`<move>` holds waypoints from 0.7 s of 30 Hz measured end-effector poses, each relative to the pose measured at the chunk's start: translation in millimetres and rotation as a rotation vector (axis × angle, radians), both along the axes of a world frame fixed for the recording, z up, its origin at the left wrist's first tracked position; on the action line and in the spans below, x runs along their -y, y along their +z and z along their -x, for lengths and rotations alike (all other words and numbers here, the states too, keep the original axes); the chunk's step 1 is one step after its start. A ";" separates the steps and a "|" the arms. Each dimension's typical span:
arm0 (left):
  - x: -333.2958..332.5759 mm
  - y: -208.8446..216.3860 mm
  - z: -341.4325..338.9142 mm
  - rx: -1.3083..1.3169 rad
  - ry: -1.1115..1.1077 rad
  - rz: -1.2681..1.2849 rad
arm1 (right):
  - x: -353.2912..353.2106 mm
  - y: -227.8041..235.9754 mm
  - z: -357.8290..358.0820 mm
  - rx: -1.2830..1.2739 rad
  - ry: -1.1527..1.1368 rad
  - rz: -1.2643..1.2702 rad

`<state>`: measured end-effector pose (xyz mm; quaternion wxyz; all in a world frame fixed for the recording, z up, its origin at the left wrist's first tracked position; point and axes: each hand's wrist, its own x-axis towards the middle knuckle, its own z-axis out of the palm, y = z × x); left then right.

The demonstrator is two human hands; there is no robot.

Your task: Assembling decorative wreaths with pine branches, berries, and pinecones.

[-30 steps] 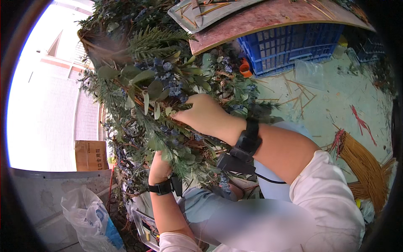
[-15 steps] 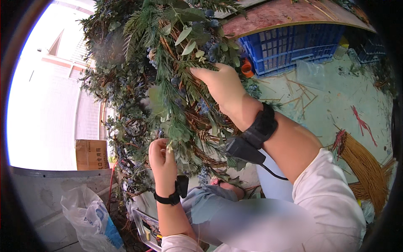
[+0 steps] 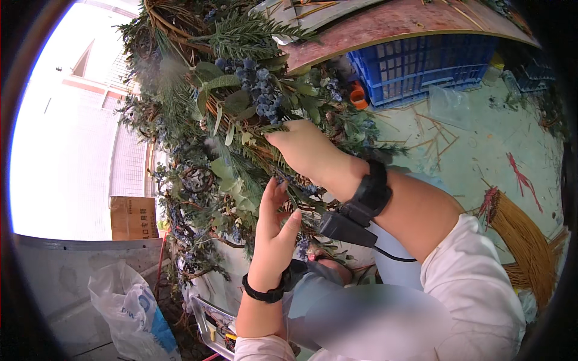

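Note:
A twig wreath (image 3: 208,90) with pine sprigs, green leaves and blue berries (image 3: 260,96) is held up before me, tilted. My right hand (image 3: 310,153) is closed round its right side, the fingertips hidden behind the foliage. Just below, my left hand (image 3: 272,231) is raised with thumb and fingers apart. Its fingertips come up to the wreath's lower leaves; whether they touch is not clear. A band with a small black device is strapped to each wrist.
More leafy wreaths (image 3: 198,180) hang close behind on the left. A reddish board (image 3: 385,30) lies above a blue crate (image 3: 415,72) at the far right. A bundle of thin sticks (image 3: 521,240) rests on the right. At lower left are a plastic bag (image 3: 129,313) and an open tray (image 3: 208,328).
The wreath has turned and tilted, bringing its blue berry cluster into view. My left hand has moved right and up, its pinched fingers spreading apart. My right hand has come slightly lower.

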<state>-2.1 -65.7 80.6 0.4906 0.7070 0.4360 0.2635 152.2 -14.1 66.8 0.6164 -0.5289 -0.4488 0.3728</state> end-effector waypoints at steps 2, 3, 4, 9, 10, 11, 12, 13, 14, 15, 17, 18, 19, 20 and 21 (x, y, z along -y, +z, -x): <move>7.1 8.3 -7.2 0.143 0.014 0.236 | -5.9 -4.5 -0.3 -0.011 0.005 0.106; 13.8 11.7 -12.5 0.219 0.014 0.236 | -7.6 -9.3 -0.6 -0.010 0.007 0.104; 15.8 16.5 -12.4 0.222 0.011 0.238 | -7.8 -13.4 -3.0 0.062 0.004 0.030; 17.4 35.3 -2.4 0.152 -0.031 -0.122 | -4.5 -9.0 -0.5 0.133 0.081 -0.027; 14.7 32.2 -4.4 0.295 0.072 -0.100 | -4.7 -7.6 1.2 0.132 0.085 -0.030; 7.8 27.2 -2.9 0.330 0.135 -0.031 | -4.8 -6.1 2.7 0.115 0.071 0.012; 0.6 18.0 -5.0 0.333 0.133 -0.026 | -4.9 -8.8 1.3 0.102 0.051 0.061; -6.2 9.0 -7.2 0.375 0.202 0.121 | -5.2 -14.9 -0.4 0.104 0.048 0.065; -10.9 4.3 -5.3 0.410 0.278 0.257 | -6.0 -18.4 1.2 0.275 0.021 -0.071; -14.6 -3.7 -2.2 0.475 0.281 0.318 | -6.9 -20.4 2.9 0.444 -0.008 -0.209; -14.0 -6.3 -6.0 0.391 0.241 0.317 | -9.1 -21.7 0.2 0.639 0.050 -0.306; -13.1 -7.6 -8.3 0.308 0.203 0.312 | -10.2 -22.0 -0.3 0.832 0.112 -0.406; -11.8 -10.2 -13.0 0.344 0.193 0.278 | -8.2 -23.4 5.3 0.395 0.258 -0.134; -13.2 -12.6 -7.5 0.343 0.199 0.276 | 0.5 -5.2 4.8 0.393 0.263 -0.137; -16.8 -19.6 2.9 0.357 0.240 0.242 | 10.6 14.5 1.4 0.290 0.382 -0.028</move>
